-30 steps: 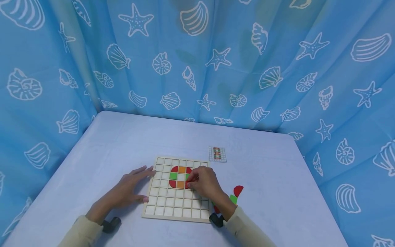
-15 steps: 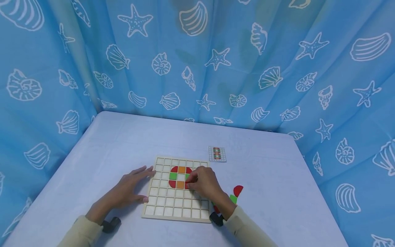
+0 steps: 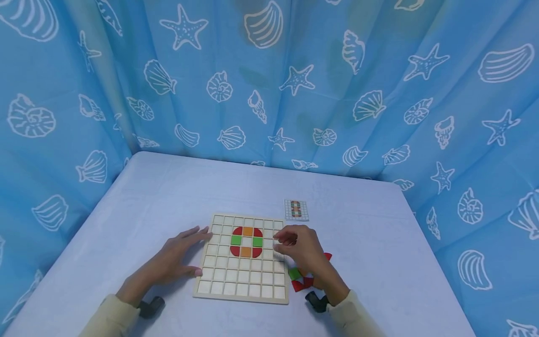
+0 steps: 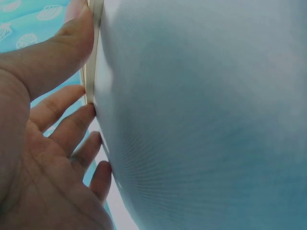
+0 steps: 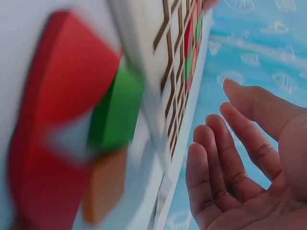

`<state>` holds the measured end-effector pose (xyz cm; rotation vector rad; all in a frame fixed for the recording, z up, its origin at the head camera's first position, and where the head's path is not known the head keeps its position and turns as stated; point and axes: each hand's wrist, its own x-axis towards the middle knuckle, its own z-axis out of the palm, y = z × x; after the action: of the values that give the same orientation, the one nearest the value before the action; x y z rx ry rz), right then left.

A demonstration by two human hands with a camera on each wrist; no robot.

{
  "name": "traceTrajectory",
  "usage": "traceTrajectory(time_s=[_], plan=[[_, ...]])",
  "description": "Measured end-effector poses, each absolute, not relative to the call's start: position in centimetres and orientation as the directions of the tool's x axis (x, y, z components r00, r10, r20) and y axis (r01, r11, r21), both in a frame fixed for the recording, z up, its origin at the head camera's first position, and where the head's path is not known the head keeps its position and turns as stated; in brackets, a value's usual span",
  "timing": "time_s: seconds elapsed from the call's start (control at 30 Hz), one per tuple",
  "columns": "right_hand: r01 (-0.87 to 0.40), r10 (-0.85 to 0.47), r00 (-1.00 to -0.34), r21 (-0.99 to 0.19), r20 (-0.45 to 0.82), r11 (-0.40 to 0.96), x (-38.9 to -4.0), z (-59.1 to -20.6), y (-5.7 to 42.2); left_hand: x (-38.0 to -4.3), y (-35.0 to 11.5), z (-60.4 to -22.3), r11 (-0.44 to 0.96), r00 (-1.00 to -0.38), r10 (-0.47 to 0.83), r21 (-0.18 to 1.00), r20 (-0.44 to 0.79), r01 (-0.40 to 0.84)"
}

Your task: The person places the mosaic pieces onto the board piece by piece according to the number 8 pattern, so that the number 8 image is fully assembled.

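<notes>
A square wooden grid board [image 3: 236,276] lies on the table, with a ring of red, orange and green pieces set in its upper middle cells. At the board's left edge, my left hand [image 3: 174,255] rests with fingers spread, fingertips and thumb touching the frame. Over the right edge hovers my right hand [image 3: 300,245], its fingers relaxed and nothing between them. Below that hand is a loose pile of pieces: a green square [image 3: 294,274], red quarter-rounds [image 3: 302,283] and an orange piece [image 5: 104,187]. The right forearm partly hides the pile.
A small printed card [image 3: 296,210] with a coloured grid pattern lies beyond the board's upper right corner. The white-covered table [image 3: 370,224] is enclosed by a blue curtain [image 3: 269,84] with seashell prints.
My right hand has let go of the red piece at the ring's lower right corner and moved right, uncovering the ring. My left hand has stayed in place.
</notes>
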<state>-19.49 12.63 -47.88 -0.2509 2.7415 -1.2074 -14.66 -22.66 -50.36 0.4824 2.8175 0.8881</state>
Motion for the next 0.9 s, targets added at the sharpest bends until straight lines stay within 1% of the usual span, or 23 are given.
traceTrajectory(time_s=[0.23, 0.47, 0.77, 0.9], plan=[[-0.032, -0.1, -0.994, -0.722, -0.052, 0.691, -19.2, -47.7, 16.4, -14.6, -22.5, -50.2, 0.779, -0.938, 0.341, 0.575, -0.052, 0.251], [0.052, -0.011, -0.996, -0.7, -0.085, 0.713, -18.7, -47.8, 20.3, -14.6, -22.6, -50.3, 0.77, -0.937, 0.345, 0.588, -0.057, 0.248], [0.163, 0.06, -0.982, -0.633, -0.181, 0.757, -18.0, -48.5, 23.9, -14.7, -22.6, -50.3, 0.77, -0.937, 0.345, 0.587, -0.057, 0.248], [0.163, 0.059, -0.98, -0.603, -0.188, 0.781, -17.9, -48.7, 24.5, -14.7, -22.6, -50.3, 0.772, -0.938, 0.342, 0.587, -0.061, 0.243]])
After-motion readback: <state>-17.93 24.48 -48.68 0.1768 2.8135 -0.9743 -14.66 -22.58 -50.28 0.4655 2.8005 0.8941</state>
